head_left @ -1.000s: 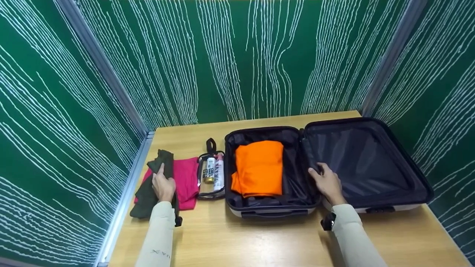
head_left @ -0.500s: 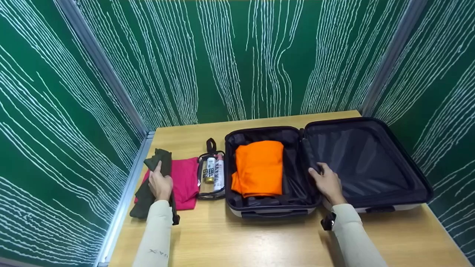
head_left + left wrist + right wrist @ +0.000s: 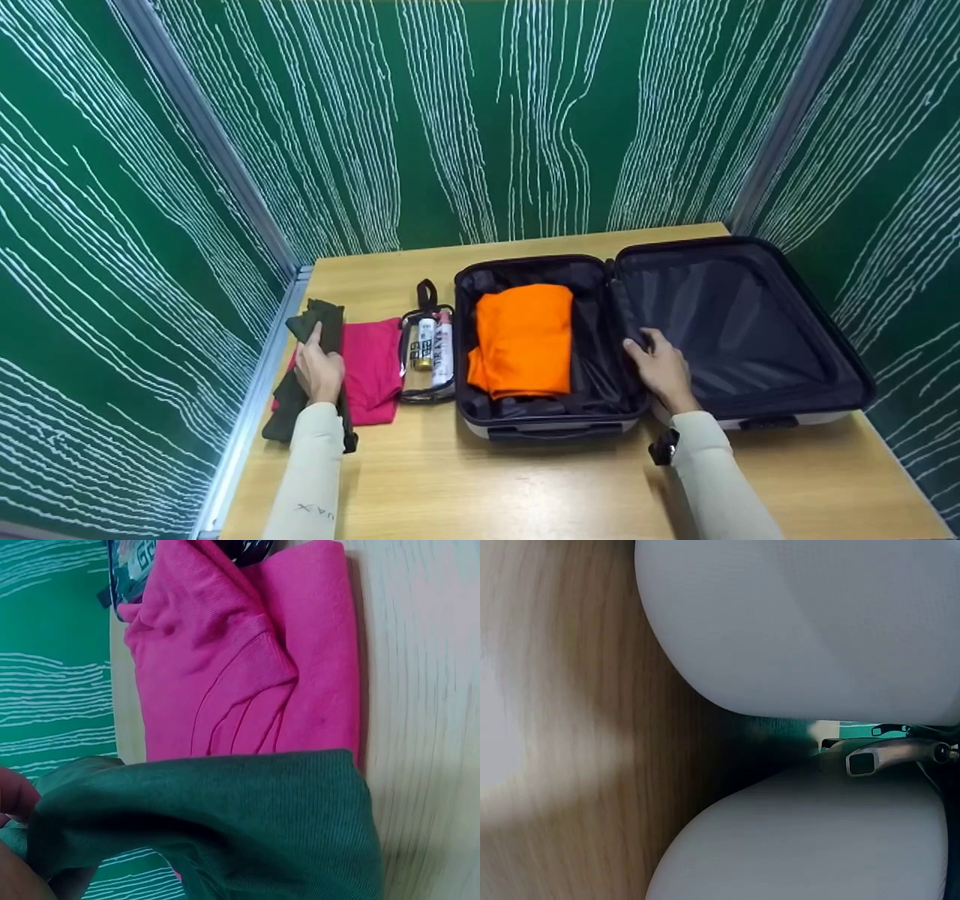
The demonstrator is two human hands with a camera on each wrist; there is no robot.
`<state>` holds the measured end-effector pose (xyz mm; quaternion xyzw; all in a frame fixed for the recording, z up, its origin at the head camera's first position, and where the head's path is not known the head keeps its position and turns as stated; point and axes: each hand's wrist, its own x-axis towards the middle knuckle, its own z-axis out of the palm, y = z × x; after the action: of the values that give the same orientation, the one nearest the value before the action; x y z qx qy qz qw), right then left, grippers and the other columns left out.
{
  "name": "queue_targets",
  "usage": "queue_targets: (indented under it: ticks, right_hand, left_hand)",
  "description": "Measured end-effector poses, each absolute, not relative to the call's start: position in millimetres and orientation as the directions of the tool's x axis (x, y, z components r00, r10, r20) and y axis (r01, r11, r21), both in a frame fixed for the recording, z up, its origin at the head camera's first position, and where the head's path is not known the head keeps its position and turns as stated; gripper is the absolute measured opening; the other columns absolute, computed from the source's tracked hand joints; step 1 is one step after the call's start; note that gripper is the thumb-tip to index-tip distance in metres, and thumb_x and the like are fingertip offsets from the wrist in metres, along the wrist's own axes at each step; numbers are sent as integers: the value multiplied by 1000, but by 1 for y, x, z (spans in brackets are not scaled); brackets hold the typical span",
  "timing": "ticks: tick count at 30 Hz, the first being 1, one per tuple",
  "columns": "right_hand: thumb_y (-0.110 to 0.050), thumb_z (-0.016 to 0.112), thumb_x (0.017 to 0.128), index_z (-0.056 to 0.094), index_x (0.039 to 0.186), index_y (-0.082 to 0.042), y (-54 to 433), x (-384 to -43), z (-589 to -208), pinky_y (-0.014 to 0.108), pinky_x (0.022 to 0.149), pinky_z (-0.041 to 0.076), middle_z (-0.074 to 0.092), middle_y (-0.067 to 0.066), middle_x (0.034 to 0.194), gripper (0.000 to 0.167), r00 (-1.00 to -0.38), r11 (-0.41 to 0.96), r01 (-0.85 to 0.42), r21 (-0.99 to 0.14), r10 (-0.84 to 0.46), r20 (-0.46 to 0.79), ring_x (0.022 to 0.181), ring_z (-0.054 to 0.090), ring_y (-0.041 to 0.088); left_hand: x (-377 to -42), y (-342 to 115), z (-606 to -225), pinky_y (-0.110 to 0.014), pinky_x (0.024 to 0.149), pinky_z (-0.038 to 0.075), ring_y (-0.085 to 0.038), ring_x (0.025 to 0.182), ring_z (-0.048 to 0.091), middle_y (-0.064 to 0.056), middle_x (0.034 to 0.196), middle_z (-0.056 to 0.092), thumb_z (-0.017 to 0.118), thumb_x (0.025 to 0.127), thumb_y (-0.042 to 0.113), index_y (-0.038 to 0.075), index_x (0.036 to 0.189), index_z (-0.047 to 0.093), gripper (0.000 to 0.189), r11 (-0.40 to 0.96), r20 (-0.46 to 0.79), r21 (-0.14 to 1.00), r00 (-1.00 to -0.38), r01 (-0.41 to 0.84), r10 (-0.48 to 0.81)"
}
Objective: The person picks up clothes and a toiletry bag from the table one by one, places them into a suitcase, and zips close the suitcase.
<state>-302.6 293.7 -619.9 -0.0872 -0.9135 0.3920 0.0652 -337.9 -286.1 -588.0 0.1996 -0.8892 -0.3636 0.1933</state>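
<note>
My left hand [image 3: 321,373] grips a dark green folded garment [image 3: 327,321] at the left of the table. In the left wrist view, fingertips [image 3: 16,795] pinch one end of the green cloth, and the rest of it arches across the bottom. Under and beside it lies a folded pink garment [image 3: 373,364]. My right hand [image 3: 664,375] holds the inner rim of an open black-lined suitcase [image 3: 739,330], between its two halves. A folded orange garment [image 3: 525,341] lies in the suitcase's left half. The right wrist view shows the pale shells and a zipper pull [image 3: 885,757], with the hand hidden.
A clear toiletry pouch [image 3: 426,395] with a black trim and small bottles inside sits between the pink garment and the suitcase. Green panels [image 3: 510,150] with white wavy lines enclose the wooden table [image 3: 540,487] at the back and sides.
My left hand has shifted slightly left with the upper part of the green garment, showing more of the pink one. My right hand and the suitcase stay as they were.
</note>
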Motion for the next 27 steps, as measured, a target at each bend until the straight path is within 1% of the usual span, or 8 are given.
queue_targets:
  ticks: [1, 4, 9, 17, 22, 24, 27]
  right_hand:
    - [-54, 51, 103, 47, 150, -8, 294, -303, -620, 60, 102, 42, 66, 25, 126, 66, -976, 679, 108, -726, 211, 51, 119, 60, 46]
    - [-54, 51, 102, 47, 150, -8, 294, -304, -620, 61, 104, 42, 64, 26, 132, 67, -976, 678, 109, -727, 213, 52, 122, 59, 47]
    - [-55, 51, 102, 47, 150, -8, 294, -304, -619, 61, 106, 41, 60, 27, 140, 67, -975, 677, 115, -727, 215, 45, 127, 56, 49]
    - [-53, 52, 102, 48, 150, -8, 293, -302, -618, 60, 105, 41, 62, 26, 137, 66, -974, 671, 117, -732, 222, 47, 125, 58, 48]
    - [-52, 53, 102, 48, 150, -8, 293, -302, -618, 61, 105, 41, 61, 27, 138, 65, -974, 675, 117, -729, 221, 48, 126, 57, 49]
    - [-52, 53, 102, 48, 150, -8, 293, -302, -619, 61, 105, 41, 61, 27, 138, 65, -975, 675, 115, -729, 219, 48, 125, 57, 49]
    - [-51, 53, 102, 48, 150, -8, 293, -302, -617, 61, 104, 41, 62, 27, 136, 65, -974, 675, 113, -729, 219, 52, 125, 58, 49]
  left_hand:
    - [-338, -287, -588, -59, 120, 31, -42, 149, 36, -22, 159, 42, 45, 88, -5, 22, 156, 45, 73, 660, 201, 720, -846, -214, -494]
    - [-338, -288, -585, -58, 119, 33, -42, 147, 39, -23, 159, 43, 44, 88, -5, 21, 155, 46, 72, 664, 211, 716, -841, -214, -498]
    - [-337, -288, -580, -57, 117, 35, -40, 148, 39, -22, 159, 43, 44, 89, -5, 22, 155, 46, 72, 655, 203, 720, -835, -226, -511]
    - [-337, -290, -575, -59, 118, 33, -41, 150, 36, -23, 161, 39, 43, 91, -4, 22, 156, 44, 70, 666, 212, 710, -832, -230, -513]
    - [-336, -291, -571, -58, 117, 35, -40, 148, 38, -21, 161, 41, 42, 92, -4, 22, 157, 43, 70, 669, 217, 707, -830, -229, -513]
    - [-335, -292, -570, -58, 116, 36, -39, 149, 37, -20, 160, 42, 42, 91, -4, 22, 157, 43, 71, 669, 216, 705, -829, -233, -516]
    - [-336, -293, -568, -59, 113, 38, -40, 148, 39, -21, 158, 44, 44, 91, -4, 22, 156, 45, 70, 673, 225, 701, -823, -234, -521]
